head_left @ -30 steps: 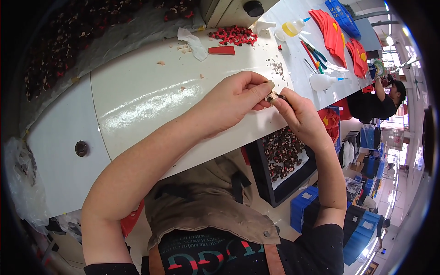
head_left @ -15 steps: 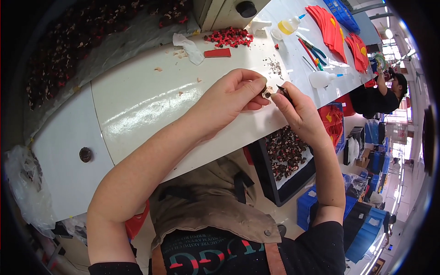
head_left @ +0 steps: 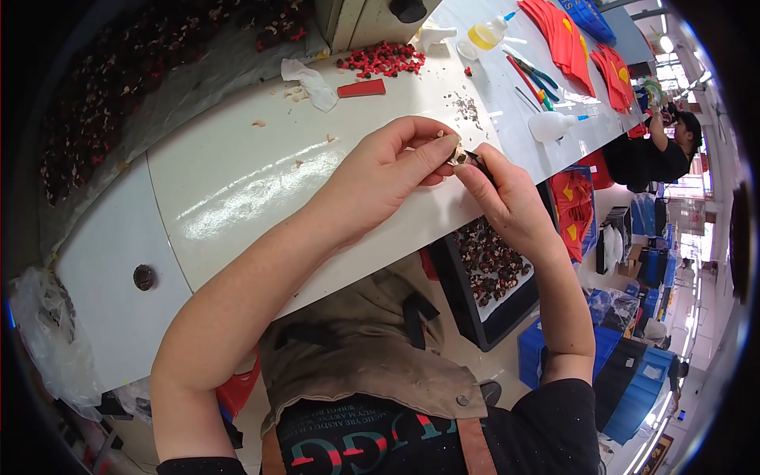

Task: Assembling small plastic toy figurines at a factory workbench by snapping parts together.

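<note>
Above the white table, my left hand (head_left: 400, 162) is closed, pinching a small dark brown and cream piece (head_left: 459, 157) between thumb and fingertips. My right hand (head_left: 507, 194) is closed round a slim dark tool (head_left: 480, 168), whose kind is mostly hidden by the fingers. Its end meets the piece, and my right thumb is right beside it. Both hands are close together near the table's front edge. Dark crumbs (head_left: 465, 109) lie scattered just beyond them.
Small red and black pieces (head_left: 384, 59) are heaped at the back, near a red strip (head_left: 362, 89) and crumpled tissue (head_left: 310, 83). Bottles (head_left: 554, 125) and pliers (head_left: 534, 73) lie to the right. Below the edge sits a black tray (head_left: 475, 317) of dark pieces. Another person (head_left: 661, 154) works far right.
My right hand has moved slightly left, bringing the dark tool against the piece. More of the piece's cream part shows at my left fingertips. The whole view has shifted a little.
</note>
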`<state>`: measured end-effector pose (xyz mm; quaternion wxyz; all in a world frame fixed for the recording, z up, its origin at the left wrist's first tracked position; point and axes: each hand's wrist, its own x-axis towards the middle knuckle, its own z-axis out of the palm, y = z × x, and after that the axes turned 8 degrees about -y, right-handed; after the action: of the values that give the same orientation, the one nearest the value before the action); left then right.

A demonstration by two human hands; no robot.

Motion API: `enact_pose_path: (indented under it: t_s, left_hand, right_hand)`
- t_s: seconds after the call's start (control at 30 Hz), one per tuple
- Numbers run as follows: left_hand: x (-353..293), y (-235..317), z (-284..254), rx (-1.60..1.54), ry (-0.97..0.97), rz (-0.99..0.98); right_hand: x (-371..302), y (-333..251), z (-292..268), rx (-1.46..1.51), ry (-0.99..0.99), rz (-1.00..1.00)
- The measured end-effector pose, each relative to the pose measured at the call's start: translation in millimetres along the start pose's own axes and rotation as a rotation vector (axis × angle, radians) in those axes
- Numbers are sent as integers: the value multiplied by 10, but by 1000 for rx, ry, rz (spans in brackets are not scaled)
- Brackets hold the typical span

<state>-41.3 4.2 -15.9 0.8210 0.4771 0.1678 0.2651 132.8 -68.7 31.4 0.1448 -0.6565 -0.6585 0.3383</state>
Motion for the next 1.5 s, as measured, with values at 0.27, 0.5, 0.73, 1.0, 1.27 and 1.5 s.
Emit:
enact_pose_path:
  t_s: [0.27,0.5,0.73,1.0,1.27,1.5]
  left_hand:
    - [31,-59,-13,9,9,29]
    - [19,-102,-54,44,13,67]
    - [-4,-135,-88,103,28,80]
    - [-44,-103,-119,126,62,73]
    - [-91,-71,-195,95,84,48]
    - [-145,-29,-238,98,82,7]
  right_hand:
    - [18,25,1,-11,-7,12]
    - [42,69,62,29,11,-36]
    - [60,71,73,-18,-26,-4]
    - [114,38,120,-18,-51,-25]
    - [172,-12,175,-49,-69,-34]
    - [191,-81,209,-93,-78,-48]
